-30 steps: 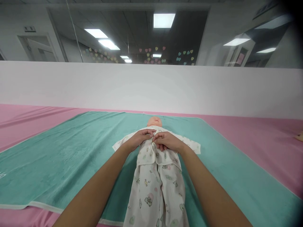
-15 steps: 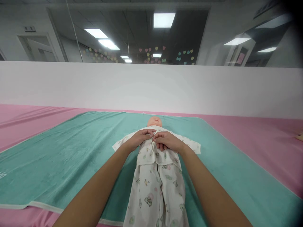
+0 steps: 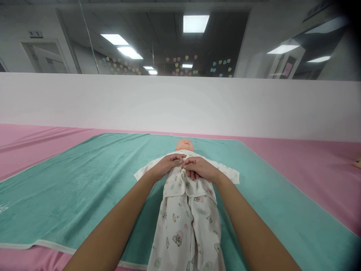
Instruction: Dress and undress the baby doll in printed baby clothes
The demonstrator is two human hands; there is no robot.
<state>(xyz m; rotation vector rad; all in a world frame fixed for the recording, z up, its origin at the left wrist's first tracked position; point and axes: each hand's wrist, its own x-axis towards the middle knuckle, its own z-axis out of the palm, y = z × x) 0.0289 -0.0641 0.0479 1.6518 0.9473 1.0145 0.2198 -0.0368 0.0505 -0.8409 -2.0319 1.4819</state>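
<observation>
A baby doll [image 3: 185,144] lies on its back, its head pointing away from me. It wears a white patterned baby jacket [image 3: 175,185] and matching trousers [image 3: 180,233]. At the upper chest, my left hand [image 3: 170,164] is closed, its fingertips pinching the jacket's front edge. Right beside it, my right hand [image 3: 199,168] also pinches the cloth at the front opening, with its fingers curled. Whatever fastening lies between the fingertips is too small and covered to make out. The jacket's lower front flaps part slightly over the trousers.
Under the doll spreads a green blanket [image 3: 84,195] with a white border, laid over a pink cover [image 3: 299,165]. Behind stands a white low wall [image 3: 158,101] with a window [image 3: 169,45] above it. A small pale object [image 3: 357,164] shows at the right edge.
</observation>
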